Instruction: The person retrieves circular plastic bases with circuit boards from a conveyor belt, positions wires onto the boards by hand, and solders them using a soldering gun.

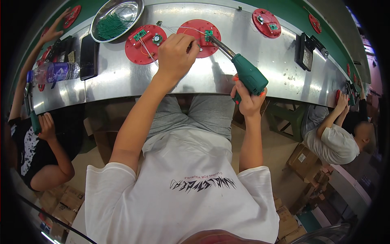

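Note:
My right hand (248, 99) grips a green soldering gun (248, 75) by its handle. The gun's metal tip meets a small green circuit board (209, 35) on a round red disc (187, 27). My left hand (177, 53) bends over that disc's left side with its fingers pinched together. What they pinch is hidden; thin pale wires run near them. Left of my hand lies another red disc (135, 52), bearing a green board (140, 35), a small round part (157, 38) and loose wires.
A metal bowl (94, 28) of green wires stands back left, near a plastic bottle (57, 72) and a black tray (88, 57). Further right are a red disc (262, 29) and a black case (304, 53). Co-workers sit on both sides of the metal bench (260, 87).

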Available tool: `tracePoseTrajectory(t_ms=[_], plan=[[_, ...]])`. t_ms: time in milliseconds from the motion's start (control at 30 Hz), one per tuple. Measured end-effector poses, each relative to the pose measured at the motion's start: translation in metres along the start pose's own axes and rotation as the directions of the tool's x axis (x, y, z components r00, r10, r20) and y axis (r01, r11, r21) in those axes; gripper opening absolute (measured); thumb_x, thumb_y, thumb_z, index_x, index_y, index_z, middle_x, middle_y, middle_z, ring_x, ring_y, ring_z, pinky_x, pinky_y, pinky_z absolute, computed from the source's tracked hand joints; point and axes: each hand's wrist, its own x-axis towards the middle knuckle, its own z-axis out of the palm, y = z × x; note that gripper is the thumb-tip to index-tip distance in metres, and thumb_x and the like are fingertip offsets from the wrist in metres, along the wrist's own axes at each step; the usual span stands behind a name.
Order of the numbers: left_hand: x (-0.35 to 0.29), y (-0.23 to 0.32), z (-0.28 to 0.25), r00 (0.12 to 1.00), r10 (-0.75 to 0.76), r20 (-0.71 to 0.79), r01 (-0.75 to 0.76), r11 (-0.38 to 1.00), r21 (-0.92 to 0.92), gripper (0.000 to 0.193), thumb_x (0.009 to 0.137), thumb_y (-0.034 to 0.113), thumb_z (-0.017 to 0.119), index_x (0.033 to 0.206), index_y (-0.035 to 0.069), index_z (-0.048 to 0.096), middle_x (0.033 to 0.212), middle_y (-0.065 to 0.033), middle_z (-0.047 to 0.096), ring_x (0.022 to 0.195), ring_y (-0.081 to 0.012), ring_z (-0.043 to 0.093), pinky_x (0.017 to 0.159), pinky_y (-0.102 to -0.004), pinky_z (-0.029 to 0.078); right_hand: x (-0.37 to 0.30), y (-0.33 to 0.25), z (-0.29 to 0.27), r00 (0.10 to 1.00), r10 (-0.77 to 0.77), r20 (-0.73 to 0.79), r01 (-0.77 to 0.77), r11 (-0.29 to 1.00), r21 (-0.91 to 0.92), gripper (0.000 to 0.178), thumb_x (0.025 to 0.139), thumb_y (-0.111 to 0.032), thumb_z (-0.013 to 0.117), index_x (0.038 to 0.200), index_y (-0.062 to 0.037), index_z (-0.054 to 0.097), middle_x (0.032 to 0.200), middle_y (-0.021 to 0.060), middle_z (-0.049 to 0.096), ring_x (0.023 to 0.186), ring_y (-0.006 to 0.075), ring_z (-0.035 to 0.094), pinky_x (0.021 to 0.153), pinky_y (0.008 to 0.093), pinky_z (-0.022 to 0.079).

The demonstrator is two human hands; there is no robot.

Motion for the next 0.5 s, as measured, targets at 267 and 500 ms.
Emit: tracePoseTrajectory(t_ms=[267,500], plan=[[0.002,0.002,-0.002,1.000,0.001,0.020,-0.001,1.000,0.008,0.008,0.080,0.009,0.071,0.085,0.003,0.071,0.081,-0.0111,0.070,0.074,-0.0288,0.066,0.067,-0.0386,0.053,0.004,0.001,-0.002,0.999,0.033,-0.008,-0.033,0.999,-0.018,0.024,0.091,-0.001,0.062,0.114,0.0067,0.062,0.088,0.0122,0.068,0.054,0.0159,0.061,0.048,0.0275,0.047],[0.001,0.001,-0.001,0.999,-0.021,0.035,0.020,0.999,0.030,0.008,0.080,0.009,0.071,0.085,0.003,0.071,0.082,-0.0106,0.070,0.074,-0.0287,0.066,0.067,-0.0387,0.053,0.006,-0.006,0.001,0.991,0.092,-0.093,-0.078,0.987,0.143,0.021,0.090,-0.001,0.061,0.109,0.0068,0.063,0.087,0.0126,0.067,0.054,0.0165,0.060,0.048,0.0284,0.046]])
